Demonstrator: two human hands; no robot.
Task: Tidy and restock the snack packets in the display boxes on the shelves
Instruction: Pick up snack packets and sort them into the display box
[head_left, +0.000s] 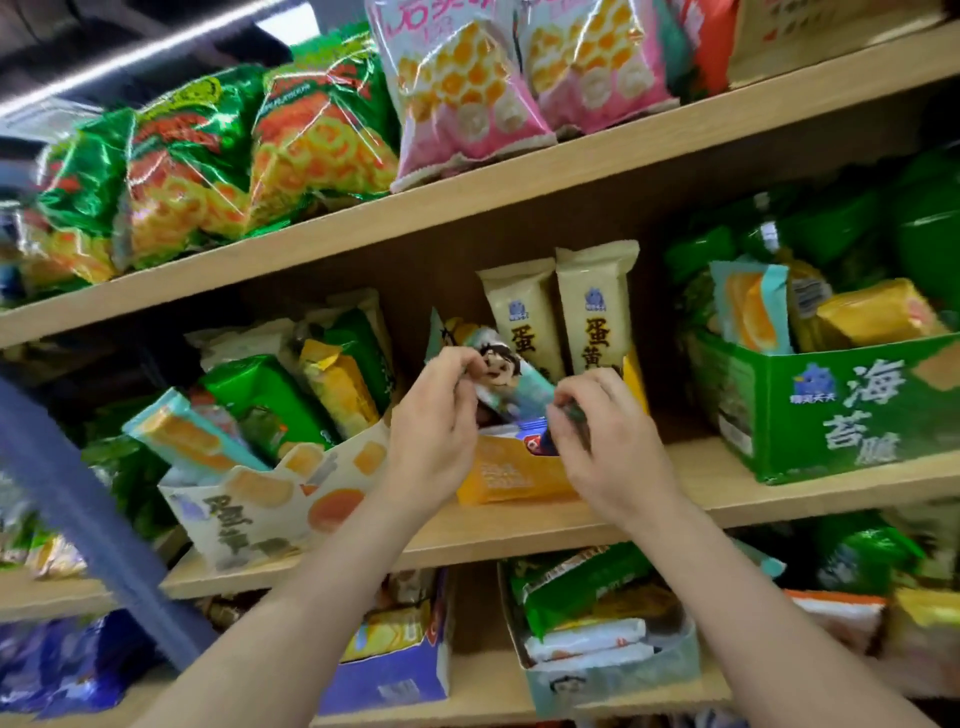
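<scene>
A: Facing what sort of place?

B: Looking up at pale wood-grain shelves (519, 179) crammed with snacks, under a dark ceiling with a strip light (130, 54). Also seeing a blue-grey post (78, 493) slanting across the left side.

A: Seeing what on the boards?

B: Noticing glossy, crinkly pillow bags up top, the green bags (182, 166) to the left and the pink bags (467, 88) to the right. Finding three cardboard display boxes on the middle shelf (701, 483): a white box (270, 512) printed with round pastries, a small orange box (511, 475) just beside it, and a green box (831, 410) well apart to the right. Spotting two matte cream packets (595, 312) standing upright behind the orange box.

A: Doing what with the fingers?

B: Pinching a slim cartoon-printed packet (511, 379) at both ends. Curling the left hand's (434, 436) fingers (460, 361) round the upper end and clamping the right hand's (613, 441) fingers (582, 395) on the lower end. Holding it tilted just above the orange box, in front of the cream packets.
</scene>
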